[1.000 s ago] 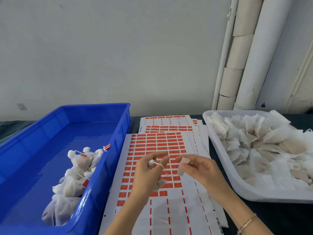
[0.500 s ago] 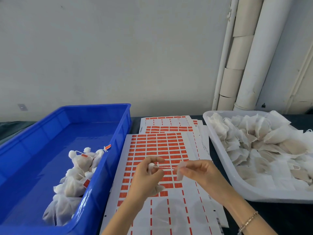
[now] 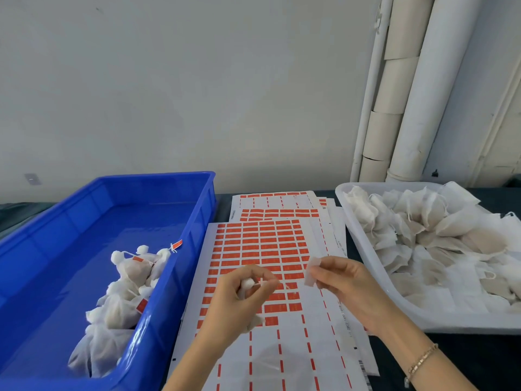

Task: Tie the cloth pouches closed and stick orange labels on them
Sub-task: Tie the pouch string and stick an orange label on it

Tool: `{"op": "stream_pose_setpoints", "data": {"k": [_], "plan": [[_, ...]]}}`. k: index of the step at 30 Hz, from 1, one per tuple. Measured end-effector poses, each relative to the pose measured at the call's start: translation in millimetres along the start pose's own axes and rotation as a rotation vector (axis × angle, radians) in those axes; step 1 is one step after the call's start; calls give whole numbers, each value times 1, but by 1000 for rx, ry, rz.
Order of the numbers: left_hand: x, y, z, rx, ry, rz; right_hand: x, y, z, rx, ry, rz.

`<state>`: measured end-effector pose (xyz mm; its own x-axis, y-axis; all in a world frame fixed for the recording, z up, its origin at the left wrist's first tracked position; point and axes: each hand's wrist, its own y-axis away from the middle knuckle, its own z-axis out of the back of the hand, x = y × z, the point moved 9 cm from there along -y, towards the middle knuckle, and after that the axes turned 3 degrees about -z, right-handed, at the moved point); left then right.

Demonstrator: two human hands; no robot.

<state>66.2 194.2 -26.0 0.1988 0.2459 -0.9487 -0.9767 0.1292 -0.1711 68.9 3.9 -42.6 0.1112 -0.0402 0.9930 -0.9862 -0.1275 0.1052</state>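
One blue bin [image 3: 158, 176] beside left hand [image 3: 236, 303] gripping pouch [image 3: 247, 284]; right hand [image 3: 346, 289] pinches white slip [image 3: 311, 272].

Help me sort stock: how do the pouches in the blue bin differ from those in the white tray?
Bin pouches are cinched into knotted bundles; tray pouches lie flat, untied. Bin pouches carry orange labels; tray pouches show none. Both are pale cloth.

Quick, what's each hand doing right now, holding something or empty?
Left hand: closed round a cloth pouch.
Right hand: pinching a small white tab between thumb and fingers.
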Motion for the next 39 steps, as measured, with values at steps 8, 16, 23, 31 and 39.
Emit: {"op": "stream_pose_setpoints", "data": {"k": [8, 16, 23, 31, 39], "plan": [[-20, 10, -30, 168, 23, -79, -1, 2, -17, -76, 23, -24], [2, 7, -20, -10, 118, 74, -10, 4, -29, -50, -59, -75], [10, 6, -13, -79, 96, 107, -12, 4, -30, -36, -55, -79], [19, 9, -13, -132, 71, 159, -13, 3, -31, -24, -39, -66], [29, 14, 2, -290, 231, 233, -5, 10, -15, -140, 44, 71]]}}
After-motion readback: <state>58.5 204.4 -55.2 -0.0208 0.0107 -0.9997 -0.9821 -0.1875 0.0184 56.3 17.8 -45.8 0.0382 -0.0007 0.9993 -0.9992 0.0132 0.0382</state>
